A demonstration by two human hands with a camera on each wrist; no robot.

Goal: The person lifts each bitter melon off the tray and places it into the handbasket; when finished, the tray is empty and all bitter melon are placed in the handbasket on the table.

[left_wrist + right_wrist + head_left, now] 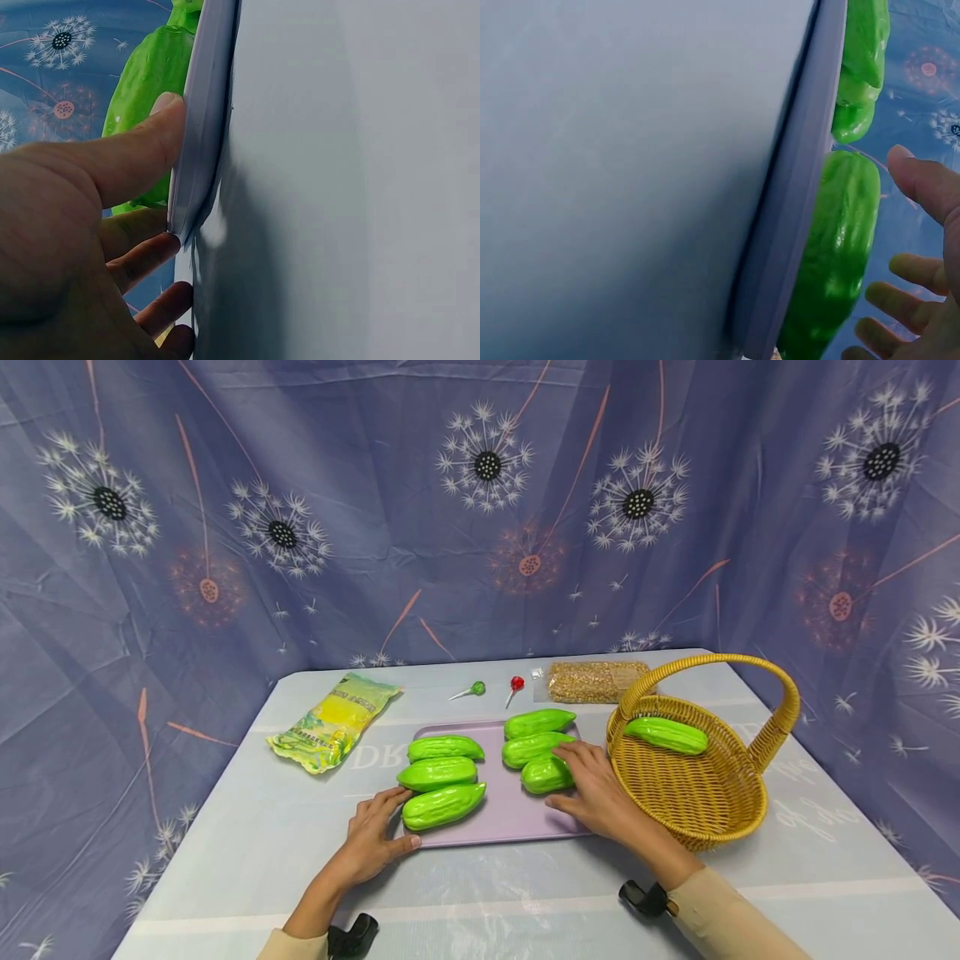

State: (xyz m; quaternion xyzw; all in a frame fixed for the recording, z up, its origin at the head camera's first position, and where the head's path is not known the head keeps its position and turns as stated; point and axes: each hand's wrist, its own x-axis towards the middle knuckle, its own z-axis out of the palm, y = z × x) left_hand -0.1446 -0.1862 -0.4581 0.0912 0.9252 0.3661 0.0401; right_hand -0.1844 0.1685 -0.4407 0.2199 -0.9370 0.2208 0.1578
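Note:
On a pink tray (495,835) lie two groups of three glossy green, ribbed melons, like bitter melons. The left hand (375,839) is at the tray's front left corner, beside the nearest left melon (444,807). In the left wrist view its thumb (146,146) lies against the tray rim (201,142), with the fingers apart. Over the right end of the nearest right melon (546,774) is the right hand (600,789), its fingers spread; in the right wrist view a gap shows between the hand (922,292) and the melon (840,232).
A yellow wicker basket (693,793) with a tall handle stands right of the tray, one green melon (666,735) inside. Behind the tray lie a green lollipop (477,688), a red lollipop (517,683) and a bag of grain (592,682). A yellow-green packet (333,722) lies back left.

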